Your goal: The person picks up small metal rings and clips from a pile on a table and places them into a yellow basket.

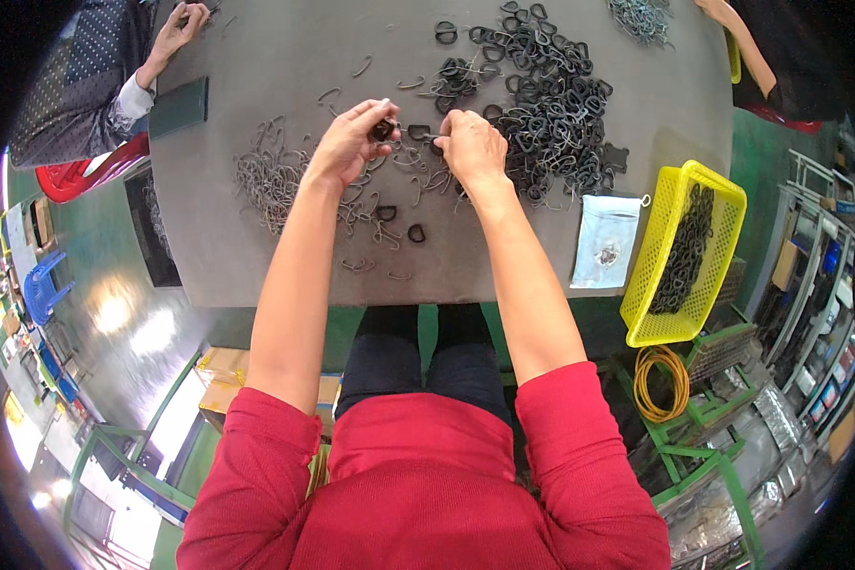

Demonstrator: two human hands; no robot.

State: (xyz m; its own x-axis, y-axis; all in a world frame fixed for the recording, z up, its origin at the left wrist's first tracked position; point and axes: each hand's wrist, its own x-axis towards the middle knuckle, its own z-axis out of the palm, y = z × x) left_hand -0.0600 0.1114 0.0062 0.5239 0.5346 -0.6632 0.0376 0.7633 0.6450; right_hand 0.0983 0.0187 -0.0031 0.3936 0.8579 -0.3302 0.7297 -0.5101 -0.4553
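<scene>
My left hand (345, 147) is closed round a small black ring-shaped piece (383, 130), held between thumb and fingers above the grey table (285, 57). My right hand (474, 149) is a short way to its right, fingers pinched together; what they hold, if anything, is too small to make out. Below and between the hands lie bent metal wire hooks (410, 160) with a few black rings (386, 213) among them. A heap of black D-shaped rings (551, 114) begins just beyond my right hand. To the left of my left forearm spreads a pile of wire hooks (266, 176).
At the table's right edge stands a yellow basket (639, 318) with dark linked pieces inside. Beside it lies a light blue pouch (606, 242). A co-worker's hand (176, 36) rests at the far left, another person's arm (745, 47) at the far right, near more metal hooks (642, 19).
</scene>
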